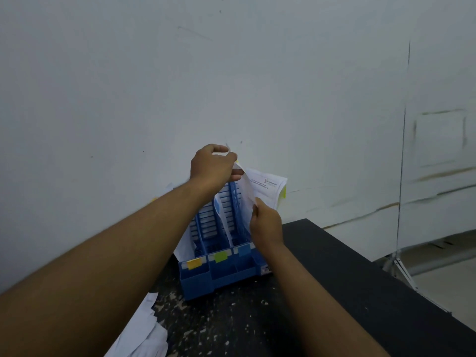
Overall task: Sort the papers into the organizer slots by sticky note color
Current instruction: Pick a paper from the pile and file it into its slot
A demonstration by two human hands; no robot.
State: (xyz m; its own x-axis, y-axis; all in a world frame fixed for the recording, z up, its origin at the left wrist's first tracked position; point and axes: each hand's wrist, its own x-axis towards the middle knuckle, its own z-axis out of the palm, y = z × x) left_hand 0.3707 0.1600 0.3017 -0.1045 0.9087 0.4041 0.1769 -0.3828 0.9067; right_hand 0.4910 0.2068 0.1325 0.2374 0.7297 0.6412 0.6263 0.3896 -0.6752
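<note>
A blue plastic organizer (221, 275) stands on the black table against the wall. Its three slots carry sticky notes on the front rim: yellow (194, 263), green (220, 256) and blue (243, 250). My left hand (212, 167) pinches the top edge of a white paper (247, 195) above the organizer. My right hand (266, 222) pinches the same sheet's lower edge, over the right-hand slot. Other papers (268, 189) stand in the organizer behind it, one with a yellow-green note at its right edge.
A loose pile of white papers (144, 333) lies on the speckled black table (334, 279) at the front left. The white wall rises right behind the organizer. The table's right edge drops to the floor, where a metal stand leg (398, 266) shows.
</note>
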